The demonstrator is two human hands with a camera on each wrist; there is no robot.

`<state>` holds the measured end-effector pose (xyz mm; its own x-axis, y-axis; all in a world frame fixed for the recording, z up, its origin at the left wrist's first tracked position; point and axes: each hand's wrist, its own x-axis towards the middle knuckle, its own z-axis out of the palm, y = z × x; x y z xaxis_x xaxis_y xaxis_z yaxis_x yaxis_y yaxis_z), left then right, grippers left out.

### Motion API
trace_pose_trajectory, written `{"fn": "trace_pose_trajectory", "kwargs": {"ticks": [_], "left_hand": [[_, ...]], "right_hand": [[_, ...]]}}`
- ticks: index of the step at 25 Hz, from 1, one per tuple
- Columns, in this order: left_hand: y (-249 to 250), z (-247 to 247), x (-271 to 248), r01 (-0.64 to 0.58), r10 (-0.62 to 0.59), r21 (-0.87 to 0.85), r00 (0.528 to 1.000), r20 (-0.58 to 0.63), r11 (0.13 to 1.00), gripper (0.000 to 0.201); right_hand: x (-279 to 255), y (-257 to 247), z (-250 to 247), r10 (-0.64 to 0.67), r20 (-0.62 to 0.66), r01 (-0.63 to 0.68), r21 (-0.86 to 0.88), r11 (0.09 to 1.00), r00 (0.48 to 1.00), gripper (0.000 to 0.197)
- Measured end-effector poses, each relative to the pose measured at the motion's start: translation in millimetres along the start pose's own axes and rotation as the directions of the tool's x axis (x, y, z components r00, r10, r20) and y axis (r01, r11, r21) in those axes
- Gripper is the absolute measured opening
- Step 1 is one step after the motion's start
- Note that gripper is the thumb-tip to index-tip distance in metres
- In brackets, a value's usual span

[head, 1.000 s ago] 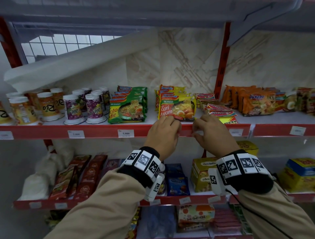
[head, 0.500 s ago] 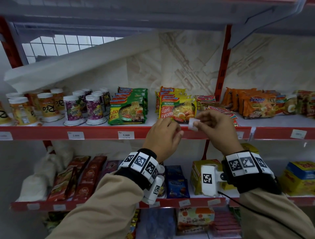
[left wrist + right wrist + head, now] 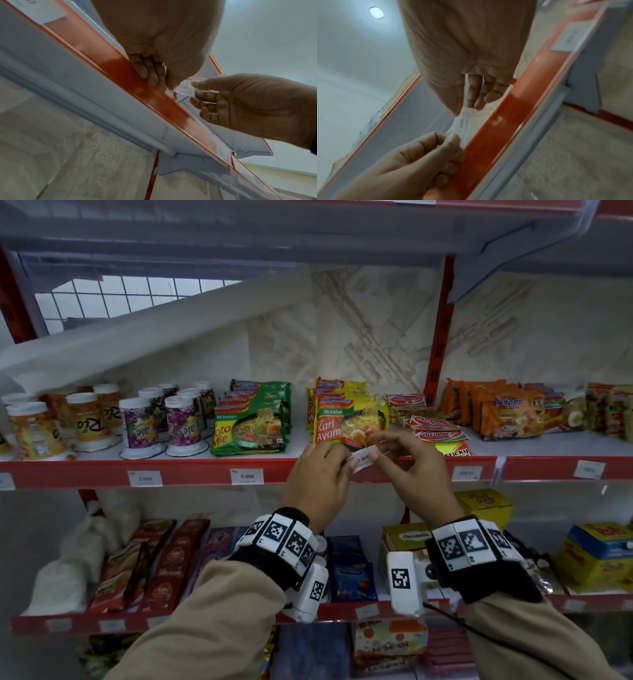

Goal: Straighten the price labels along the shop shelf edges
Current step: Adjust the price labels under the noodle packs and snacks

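A small white price label (image 3: 362, 459) printed "2.000" is out of the red shelf edge strip (image 3: 205, 472) and held in front of it. My left hand (image 3: 317, 479) pinches its left end and my right hand (image 3: 407, 470) pinches its right end between thumb and forefinger. In the left wrist view the label (image 3: 185, 88) sits between both hands beside the strip (image 3: 120, 70). In the right wrist view the label (image 3: 462, 125) stretches between the two hands, next to the strip (image 3: 513, 115). Other labels (image 3: 247, 476) (image 3: 145, 478) sit in the strip to the left.
Noodle packets (image 3: 349, 424), green packets (image 3: 251, 422) and upside-down cups (image 3: 183, 422) stand on the shelf above the strip. Further labels (image 3: 466, 473) (image 3: 590, 468) sit to the right. A lower shelf (image 3: 342, 609) holds sachets and boxes. A red upright (image 3: 438, 330) rises behind.
Both hands were at the strip a second ago. The right hand then lifted the label out, and now the left hand has taken its other end so both hold it in front of the strip.
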<state>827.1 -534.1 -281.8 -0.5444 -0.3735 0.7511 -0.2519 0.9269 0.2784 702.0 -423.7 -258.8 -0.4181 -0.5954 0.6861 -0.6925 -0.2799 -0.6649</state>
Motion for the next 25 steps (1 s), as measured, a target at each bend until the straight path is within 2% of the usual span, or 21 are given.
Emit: {"fn": "trace_pose_trajectory", "kwargs": {"ticks": [2, 4, 7, 10, 17, 21, 25], "left_hand": [[-0.8, 0.6, 0.3, -0.008, 0.009, 0.016, 1.000, -0.002, 1.000, 0.019], [-1.6, 1.9, -0.4, -0.024, 0.024, 0.023, 1.000, -0.005, 0.999, 0.021], [-3.2, 3.6, -1.8, -0.029, 0.028, -0.012, 0.999, -0.022, 1.000, 0.025], [-5.3, 3.6, -2.1, -0.017, 0.015, -0.043, 0.999, -0.034, 0.999, 0.018], [-5.6, 1.8, -1.2, -0.028, 0.028, -0.026, 1.000, -0.012, 0.999, 0.016], [-5.8, 2.0, -3.7, -0.060, 0.058, -0.043, 0.998, -0.025, 0.997, 0.016], [-4.7, 1.7, -5.9, -0.018, 0.016, -0.104, 1.000, -0.023, 0.994, 0.027]], "right_hand": [[4.9, 1.7, -8.1, -0.070, 0.047, 0.078, -0.204, 0.976, 0.996, 0.013], [9.1, 4.3, -13.6, -0.080, 0.099, 0.107, -0.309, 0.945, 0.992, 0.006], [9.6, 8.3, -12.9, -0.025, 0.091, 0.045, -0.229, 0.972, 0.996, 0.002], [6.7, 8.1, -8.6, -0.001, 0.079, 0.013, -0.148, 0.989, 0.997, 0.001], [15.1, 5.4, -15.9, -0.068, 0.080, 0.086, -0.236, 0.968, 0.994, 0.007], [18.2, 5.9, -19.7, -0.094, 0.160, 0.137, -0.286, 0.948, 0.983, 0.006], [24.4, 10.2, -19.8, -0.138, 0.009, 0.133, -0.318, 0.939, 0.990, 0.008]]}}
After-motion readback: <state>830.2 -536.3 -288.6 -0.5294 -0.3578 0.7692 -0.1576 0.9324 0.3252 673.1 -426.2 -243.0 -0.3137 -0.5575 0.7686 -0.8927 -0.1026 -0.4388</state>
